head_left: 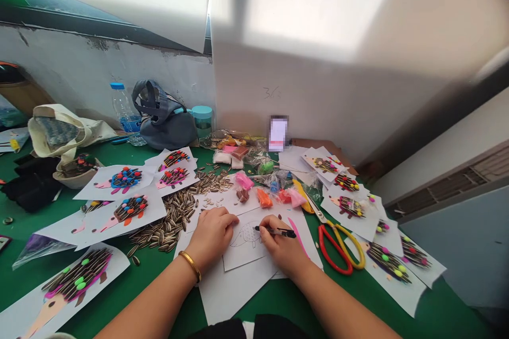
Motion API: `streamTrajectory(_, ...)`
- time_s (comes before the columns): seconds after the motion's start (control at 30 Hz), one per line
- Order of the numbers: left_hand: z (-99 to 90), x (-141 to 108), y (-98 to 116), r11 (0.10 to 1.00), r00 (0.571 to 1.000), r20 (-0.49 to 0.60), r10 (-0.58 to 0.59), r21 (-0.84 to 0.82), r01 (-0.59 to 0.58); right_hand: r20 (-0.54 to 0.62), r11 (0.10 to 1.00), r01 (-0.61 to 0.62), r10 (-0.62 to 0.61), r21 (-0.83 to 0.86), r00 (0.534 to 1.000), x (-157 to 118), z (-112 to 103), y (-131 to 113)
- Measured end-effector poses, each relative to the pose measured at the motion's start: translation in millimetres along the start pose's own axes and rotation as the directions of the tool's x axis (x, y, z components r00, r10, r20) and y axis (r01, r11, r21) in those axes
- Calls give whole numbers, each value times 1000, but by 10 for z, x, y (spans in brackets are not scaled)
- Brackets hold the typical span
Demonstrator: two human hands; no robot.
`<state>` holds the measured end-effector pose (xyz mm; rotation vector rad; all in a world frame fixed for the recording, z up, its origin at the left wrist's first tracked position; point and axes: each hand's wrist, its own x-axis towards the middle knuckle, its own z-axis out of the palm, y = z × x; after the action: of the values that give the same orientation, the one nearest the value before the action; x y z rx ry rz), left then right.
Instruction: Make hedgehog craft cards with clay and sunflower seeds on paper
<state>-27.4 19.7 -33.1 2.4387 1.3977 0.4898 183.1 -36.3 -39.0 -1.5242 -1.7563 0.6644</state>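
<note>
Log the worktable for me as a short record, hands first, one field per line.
left hand: resting on the paper, empty
right hand: gripping a black pen
sheet: outline drawing of a spiny animal, between the hands
seeds: striped heap, left of the sheet
scissors: red and yellow handles, right of the sheet
clay: colored lumps, one orange, beyond the sheet
decorated pictures: both sides, one at near left
phone: upright near the wall

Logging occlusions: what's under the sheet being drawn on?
Loose white paper shows past the drawing sheet's near edge. Anything fully beneath is hidden. Left hand and right hand, holding a pen, hide some edges.
</note>
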Motion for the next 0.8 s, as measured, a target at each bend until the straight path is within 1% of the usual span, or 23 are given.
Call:
streamTrajectory(0.13,-1,3,1,1000,1000,5,-2,0,2,-5,999,-15,15,29,1000,-2,4,19)
streamTrajectory(0.27,-7,6,3,1000,1000,5,1,0,-1,6,1000,-4,4,5,1000,5,16,9)
streamTrajectory(0.37,-9,7,2,1000,1000,8,-5,1,5,8,1000,-17,17,-10,1000,13,14,0)
streamTrajectory(0.57,-5,4,3,1000,1000,7,-3,3,3,-9,998,-51,52,38,999,6,8,34)
streamTrajectory(0.8,0,0,-8,1000,1000,4,1,5,-1,-12,999,-43,43,5,999,21,26,24)
